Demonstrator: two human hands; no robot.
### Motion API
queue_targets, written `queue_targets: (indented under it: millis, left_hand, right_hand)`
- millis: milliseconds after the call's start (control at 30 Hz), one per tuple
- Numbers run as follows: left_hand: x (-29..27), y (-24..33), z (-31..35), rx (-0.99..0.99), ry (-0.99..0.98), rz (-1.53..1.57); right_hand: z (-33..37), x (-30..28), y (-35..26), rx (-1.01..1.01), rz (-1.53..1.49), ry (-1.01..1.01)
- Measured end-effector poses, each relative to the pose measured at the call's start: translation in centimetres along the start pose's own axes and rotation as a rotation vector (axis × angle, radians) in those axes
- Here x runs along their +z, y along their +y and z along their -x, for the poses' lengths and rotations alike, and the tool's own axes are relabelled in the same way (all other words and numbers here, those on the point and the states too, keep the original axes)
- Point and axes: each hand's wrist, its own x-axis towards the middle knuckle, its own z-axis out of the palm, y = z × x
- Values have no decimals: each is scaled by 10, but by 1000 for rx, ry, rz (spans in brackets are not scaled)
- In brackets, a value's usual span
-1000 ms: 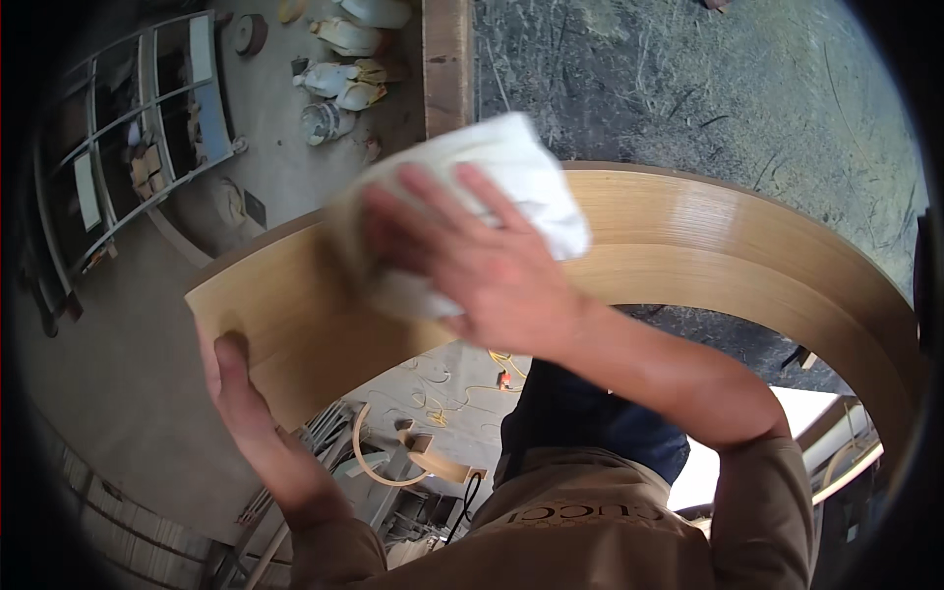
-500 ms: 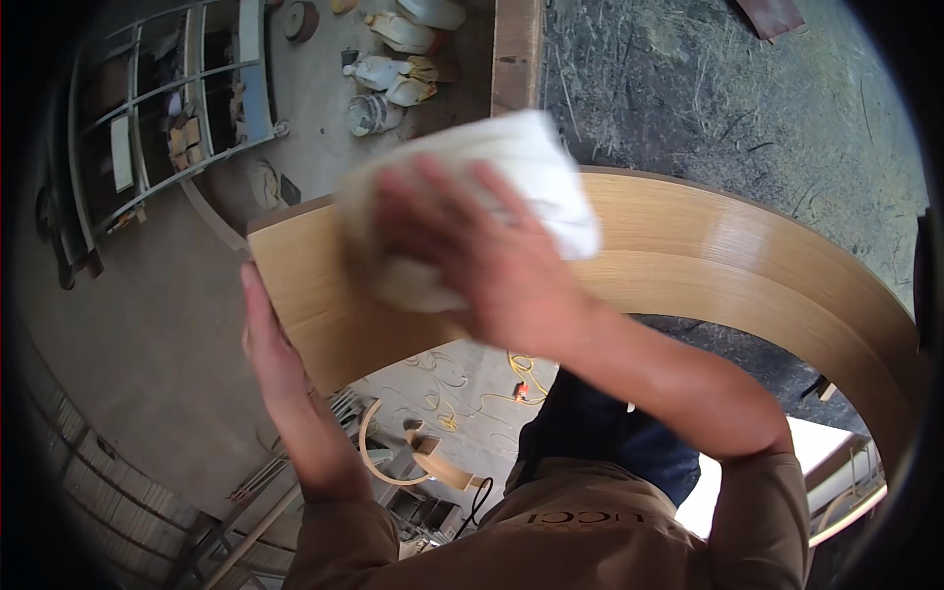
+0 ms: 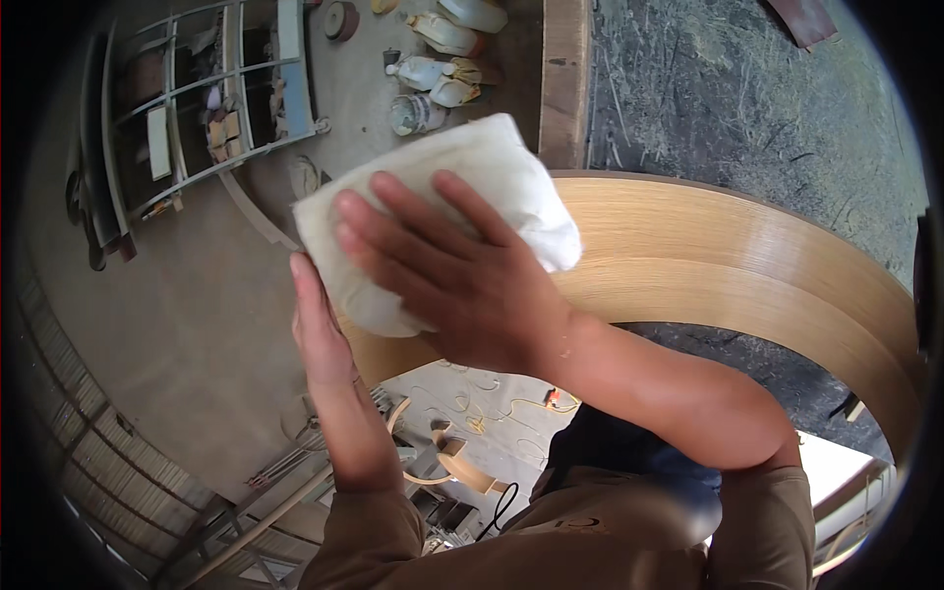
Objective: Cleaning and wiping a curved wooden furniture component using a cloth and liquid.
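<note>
A curved, arch-shaped wooden panel point(image 3: 708, 236) with light grain sweeps from the left end near my left hand round to the far right. My right hand point(image 3: 472, 265) lies flat with fingers spread on a folded white cloth point(image 3: 393, 172), pressing it against the panel's left end, which the cloth mostly covers. At that end, my left hand point(image 3: 320, 320) stands upright against the edge, fingers stretched along it and the palm turned inward. The side of the panel away from me is hidden.
Beyond the arch lies a dark, scuffed tabletop point(image 3: 678, 98) with a wooden edge strip point(image 3: 565, 88). Several plastic jugs point(image 3: 442, 34) and a metal-framed rack point(image 3: 241, 69) stand on the floor at the far left. A yellow cord point(image 3: 526, 401) lies on the floor below the arch.
My right hand and the cloth have shifted slightly left over the panel's end, now covering its corner. The whole view has swung a little, moving the background and left hand rightward.
</note>
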Motion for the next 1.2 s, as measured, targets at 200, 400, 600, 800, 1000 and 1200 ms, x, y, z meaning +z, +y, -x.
queue_targets:
  millis: [200, 400, 600, 800, 1000, 1200]
  left_hand:
    - [-10, 12, 22, 11, 23, -81]
    - [-5, 2, 2, 8, -181, -41]
    - [-21, 8, 6, 20, -138, 88]
    - [-12, 2, 4, 9, -104, 78]
    - [-24, 5, 7, 54, -459, 428]
    - [-26, 2, -3, 3, -497, 518]
  right_hand:
    - [69, -46, 43, 224, 91, -205]
    - [1, 6, -16, 51, -101, 119]
    - [24, -18, 10, 89, -59, -55]
    - [14, -9, -5, 142, -92, 91]
    - [14, -12, 10, 56, 10, 28]
    - [-11, 1, -18, 67, -118, 223]
